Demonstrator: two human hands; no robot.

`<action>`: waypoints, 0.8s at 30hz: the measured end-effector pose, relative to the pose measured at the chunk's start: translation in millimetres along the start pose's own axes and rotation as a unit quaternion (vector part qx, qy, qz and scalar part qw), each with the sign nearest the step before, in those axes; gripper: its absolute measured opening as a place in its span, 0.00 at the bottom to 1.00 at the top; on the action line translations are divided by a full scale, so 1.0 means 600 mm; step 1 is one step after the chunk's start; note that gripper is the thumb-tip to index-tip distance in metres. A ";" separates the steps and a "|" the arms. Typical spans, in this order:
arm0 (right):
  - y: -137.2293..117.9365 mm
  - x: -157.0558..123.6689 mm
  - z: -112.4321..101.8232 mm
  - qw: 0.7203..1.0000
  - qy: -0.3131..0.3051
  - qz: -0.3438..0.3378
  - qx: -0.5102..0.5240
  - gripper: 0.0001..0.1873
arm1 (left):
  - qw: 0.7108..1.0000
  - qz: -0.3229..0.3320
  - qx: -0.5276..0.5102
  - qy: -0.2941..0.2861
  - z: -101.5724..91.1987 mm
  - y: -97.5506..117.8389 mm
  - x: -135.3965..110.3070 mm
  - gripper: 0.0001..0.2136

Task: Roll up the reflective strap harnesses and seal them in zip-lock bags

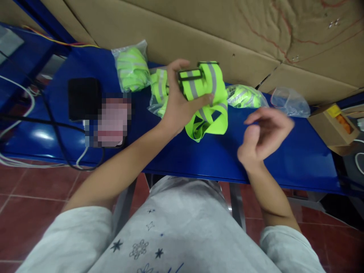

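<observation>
A neon yellow reflective strap bundle [215, 81] with grey bands and black buckles is gripped by my left hand [180, 100], thumb across its front. Loops of the webbing hang from its lower side over the blue table. To the right, my right hand [265, 134] is raised above the table with its fingers curled and slightly blurred; the thumb stands apart from them and nothing shows between them. Behind my left hand lies a clear bag with similar yellow webbing [159, 85], partly hidden. Another bagged strap bundle [247, 96] lies just right of the held one.
On the blue table [199, 161] stand a bagged strap bundle [132, 70], a black box [84, 98], a blurred-out phone-like item [112, 119] and cables at left. A clear plastic bag [290, 102] and an open cardboard box [330, 127] are at right. Cardboard panels [182, 34] rise behind.
</observation>
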State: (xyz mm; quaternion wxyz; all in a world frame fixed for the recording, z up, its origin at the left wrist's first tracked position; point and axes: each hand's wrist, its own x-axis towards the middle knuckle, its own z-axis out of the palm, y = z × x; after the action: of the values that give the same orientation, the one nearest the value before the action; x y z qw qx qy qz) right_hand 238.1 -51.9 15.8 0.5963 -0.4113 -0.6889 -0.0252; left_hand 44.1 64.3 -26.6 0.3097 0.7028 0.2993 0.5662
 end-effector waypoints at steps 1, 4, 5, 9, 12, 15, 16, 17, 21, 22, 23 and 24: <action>0.009 0.010 -0.007 0.999 0.015 0.027 -0.010 0.19 | 1.000 -0.018 -0.009 0.002 0.004 0.010 -0.003 0.38; 0.039 0.037 -0.030 0.991 -0.092 0.098 0.011 0.23 | 0.992 -0.047 -0.042 -0.106 0.013 0.045 -0.017 0.43; 0.048 0.044 -0.036 0.981 -0.150 0.113 0.048 0.24 | 0.988 -0.038 -0.050 -0.142 0.015 0.055 -0.021 0.44; 0.058 0.052 -0.047 0.929 -0.341 0.105 0.095 0.44 | 0.974 -0.022 -0.070 -0.216 0.026 0.071 -0.037 0.45; 0.047 0.041 -0.034 0.924 -0.375 0.077 0.010 0.56 | 0.963 -0.067 -0.107 -0.239 0.031 0.062 -0.039 0.49; 0.038 0.026 -0.017 0.929 -0.363 0.059 -0.041 0.52 | 0.954 -0.115 -0.138 -0.241 0.031 0.054 -0.037 0.53; 0.036 0.022 -0.013 0.930 -0.360 0.056 -0.049 0.49 | 0.954 -0.125 -0.137 -0.237 0.030 0.052 -0.036 0.53; 0.036 0.018 -0.010 0.930 -0.361 0.055 -0.051 0.46 | 0.955 -0.127 -0.129 -0.234 0.029 0.052 -0.036 0.53; 0.037 0.016 -0.010 0.928 -0.368 0.052 -0.024 0.44 | 0.970 -0.071 -0.056 -0.225 0.027 0.055 -0.044 0.53; 0.037 0.017 -0.011 0.927 -0.370 0.053 -0.013 0.44 | 0.972 -0.060 -0.032 -0.224 0.026 0.056 -0.046 0.52; 0.037 0.018 -0.011 0.927 -0.372 0.056 -0.002 0.42 | 0.973 -0.055 -0.009 -0.223 0.026 0.056 -0.048 0.51; 0.036 0.019 -0.011 0.927 -0.371 0.060 0.009 0.39 | 0.973 -0.056 0.010 -0.223 0.025 0.056 -0.049 0.50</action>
State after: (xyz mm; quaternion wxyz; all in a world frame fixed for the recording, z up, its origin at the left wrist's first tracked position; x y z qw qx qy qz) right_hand 256.8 -34.9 17.1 0.3019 -0.4266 -0.8353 0.1709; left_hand 56.1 18.9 -21.1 0.3926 0.7964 0.2679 0.3740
